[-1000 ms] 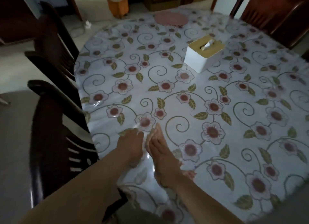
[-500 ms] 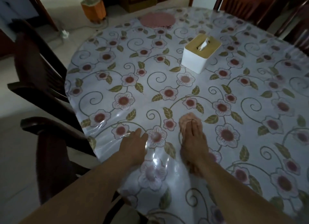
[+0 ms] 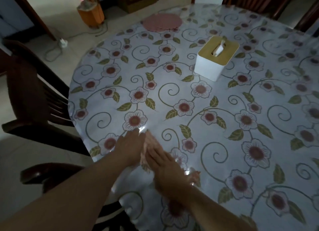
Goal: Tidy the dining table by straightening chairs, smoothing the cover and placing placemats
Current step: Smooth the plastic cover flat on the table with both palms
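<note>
- Fingers of the left hand (image 3: 129,145) lie straight and flat on the cover (image 3: 215,130); the right hand (image 3: 161,159), also flat, has slid back from half a second ago and now touches the left.
- Both press near the table edge, well short of the tissue box (image 3: 215,57).
- A pink placemat (image 3: 162,21) lies beyond the tissue box.

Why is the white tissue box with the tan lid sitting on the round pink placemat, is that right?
Not quite. In the head view, the white tissue box with the tan lid sits on the flowered table cover, apart from the round pink placemat at the far edge.
</note>
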Tool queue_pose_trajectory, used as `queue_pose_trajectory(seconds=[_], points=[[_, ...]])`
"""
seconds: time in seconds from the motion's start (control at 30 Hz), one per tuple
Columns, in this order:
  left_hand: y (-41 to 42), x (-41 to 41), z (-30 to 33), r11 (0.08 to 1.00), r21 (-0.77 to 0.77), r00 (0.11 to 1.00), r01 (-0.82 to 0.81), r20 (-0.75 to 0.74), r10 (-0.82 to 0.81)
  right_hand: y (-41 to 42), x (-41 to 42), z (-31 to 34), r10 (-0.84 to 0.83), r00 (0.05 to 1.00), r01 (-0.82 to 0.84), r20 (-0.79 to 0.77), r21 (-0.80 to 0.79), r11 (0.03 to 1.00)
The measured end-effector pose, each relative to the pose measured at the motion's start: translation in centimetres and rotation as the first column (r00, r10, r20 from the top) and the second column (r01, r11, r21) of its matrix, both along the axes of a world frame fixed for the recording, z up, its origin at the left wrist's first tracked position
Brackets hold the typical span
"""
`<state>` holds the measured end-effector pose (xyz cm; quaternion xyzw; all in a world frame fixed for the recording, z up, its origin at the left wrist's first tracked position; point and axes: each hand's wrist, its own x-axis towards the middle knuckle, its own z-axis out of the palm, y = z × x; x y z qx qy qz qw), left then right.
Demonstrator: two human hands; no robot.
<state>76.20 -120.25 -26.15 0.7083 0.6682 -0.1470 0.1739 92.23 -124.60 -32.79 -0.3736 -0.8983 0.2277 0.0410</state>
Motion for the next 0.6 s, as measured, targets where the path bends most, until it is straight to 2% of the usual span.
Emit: queue_pose_trajectory(seconds=[0.07, 0.13, 0.2, 0.27, 0.3, 0.47, 0.6], points=[[2.0, -1.4, 0.1, 0.999, -0.009, 0.999, 0.047, -0.004, -0.047, 1.0, 1.5, 0.0, -0.009, 0.999, 0.006, 0.040, 0.062, 0.998], [4.5, -2.6, -0.2, 0.992, 0.003, 0.991, 0.130, -0.034, -0.130, 2.5, 3.2, 0.5, -0.237, 0.969, 0.228, 0.071, 0.116, 0.967], [6.6, -3.5, -0.5, 0.982, 0.017, 0.982, 0.190, -0.015, -0.190, 4.5, 5.3, 1.1, -0.533, 0.834, 0.515, 0.140, 0.147, 0.844], [8.3, -4.8, -1.0, 0.962, 0.045, 0.963, 0.268, 0.026, -0.269, 7.5, 6.2, 1.4, -0.712, 0.685, 0.698, 0.157, 0.140, 0.702], [9.1, -5.5, -1.2, 0.952, 0.055, 0.952, 0.301, 0.036, -0.304, 9.3, 6.2, 1.4, -0.744, 0.649, 0.732, 0.158, 0.140, 0.667], [12.4, -9.6, -2.3, 0.915, 0.051, 0.915, 0.400, 0.035, -0.402, 16.0, 1.6, 0.8, -0.802, 0.592, 0.795, 0.072, 0.106, 0.597], [13.2, -11.5, -2.2, 0.893, 0.052, 0.890, 0.446, 0.084, -0.449, 16.9, -5.4, 1.3, -0.666, 0.745, 0.658, 0.032, 0.127, 0.742]])
